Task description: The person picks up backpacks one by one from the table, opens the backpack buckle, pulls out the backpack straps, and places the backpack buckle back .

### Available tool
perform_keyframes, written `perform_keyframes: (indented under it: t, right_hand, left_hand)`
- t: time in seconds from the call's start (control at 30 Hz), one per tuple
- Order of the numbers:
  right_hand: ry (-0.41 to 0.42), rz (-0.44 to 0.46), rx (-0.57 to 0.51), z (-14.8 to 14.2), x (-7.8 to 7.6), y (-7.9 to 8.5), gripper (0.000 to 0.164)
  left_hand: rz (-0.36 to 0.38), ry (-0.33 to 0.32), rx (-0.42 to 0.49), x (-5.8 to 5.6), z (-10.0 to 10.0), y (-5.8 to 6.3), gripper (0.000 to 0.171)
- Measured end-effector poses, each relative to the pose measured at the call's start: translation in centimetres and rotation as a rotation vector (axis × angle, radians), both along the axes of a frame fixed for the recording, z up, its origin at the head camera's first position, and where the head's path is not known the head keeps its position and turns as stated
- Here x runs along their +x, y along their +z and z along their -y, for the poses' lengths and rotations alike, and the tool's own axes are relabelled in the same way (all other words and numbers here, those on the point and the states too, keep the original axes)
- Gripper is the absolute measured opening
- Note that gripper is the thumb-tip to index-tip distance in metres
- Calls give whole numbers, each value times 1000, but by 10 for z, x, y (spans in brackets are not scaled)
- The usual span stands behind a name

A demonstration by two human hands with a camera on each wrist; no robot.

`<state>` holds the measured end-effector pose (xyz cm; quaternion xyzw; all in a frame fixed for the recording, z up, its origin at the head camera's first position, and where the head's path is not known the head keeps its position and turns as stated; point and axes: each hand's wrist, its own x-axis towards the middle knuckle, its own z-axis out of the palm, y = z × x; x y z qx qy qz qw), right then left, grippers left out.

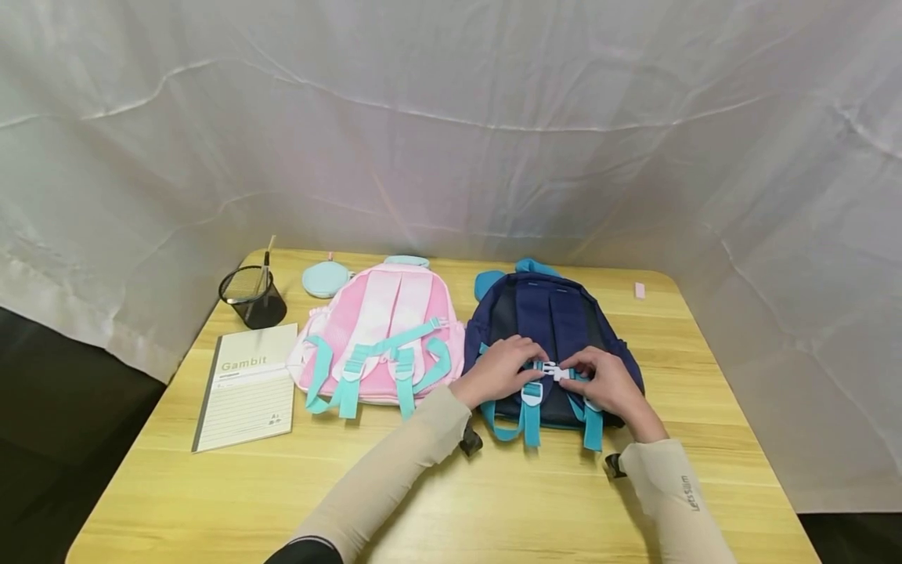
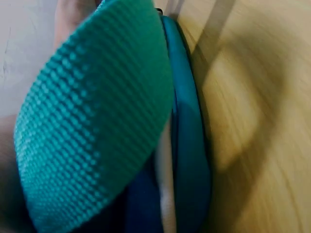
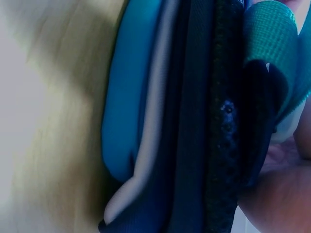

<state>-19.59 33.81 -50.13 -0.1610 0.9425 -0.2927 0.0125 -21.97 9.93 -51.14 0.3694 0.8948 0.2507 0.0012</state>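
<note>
A navy backpack [image 1: 543, 321] lies with its straps facing up on the table, turquoise webbing [image 1: 532, 423] hanging over its lower edge. Over its middle is a white side-release buckle [image 1: 560, 374] on a turquoise strap. My left hand [image 1: 502, 366] pinches the buckle's left end between thumb and fingers, while my right hand [image 1: 604, 380] grips its right end. The two buckle parts meet end to end; I cannot tell whether they are locked. A turquoise strap loop [image 2: 97, 116] fills much of the left wrist view. In the right wrist view, the backpack's side [image 3: 194, 121] stands beside fingers [image 3: 282, 194].
A pink backpack [image 1: 373, 305] with turquoise straps lies to the left, near a round light-blue pouch [image 1: 326, 279]. Farther left are a notebook [image 1: 247, 392] and a black mesh pen cup [image 1: 264, 308]. A small pink block [image 1: 640, 291] sits at the back right.
</note>
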Motion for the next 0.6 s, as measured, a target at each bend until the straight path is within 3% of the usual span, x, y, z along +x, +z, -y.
perform_keyframes:
  t: [0.27,0.6]
  right_hand:
    - [11,-18,-73,-1,5,2,31]
    - [1,-76,-154,14,6,4,27]
  left_hand:
    - [32,-3,112,0,3,0,27]
    - [76,7,218,3,7,4,28]
